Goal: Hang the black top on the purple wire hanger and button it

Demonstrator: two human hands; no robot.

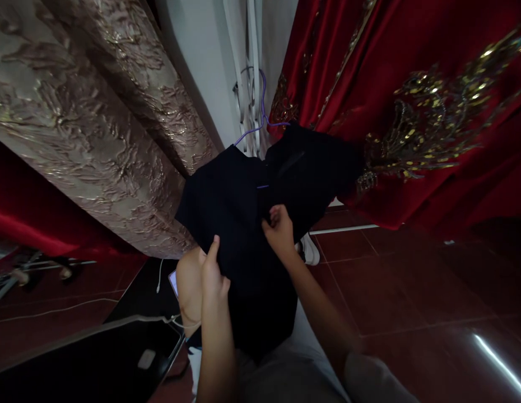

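A dark, nearly black short-sleeved garment (239, 207), probably a shirt, hangs on a thin purple wire hanger (264, 115) and drapes down over my lap. On its left side, my left hand (213, 274) grips the cloth, thumb on top and the other fingers partly hidden. At the middle of the front, my right hand (280, 229) is closed in a pinch on the cloth near the front opening. A short piece of the purple hanger shows through the neck of the garment. The dim light hides most folds.
Beige textured curtain fabric (117, 129) hangs at left. Red satin cloth with gold sequins (428, 123) hangs at right. White metal bars (247, 61) stand behind the hanger. A black surface (88, 358) with a white cable lies lower left, above red floor tiles (395, 291).
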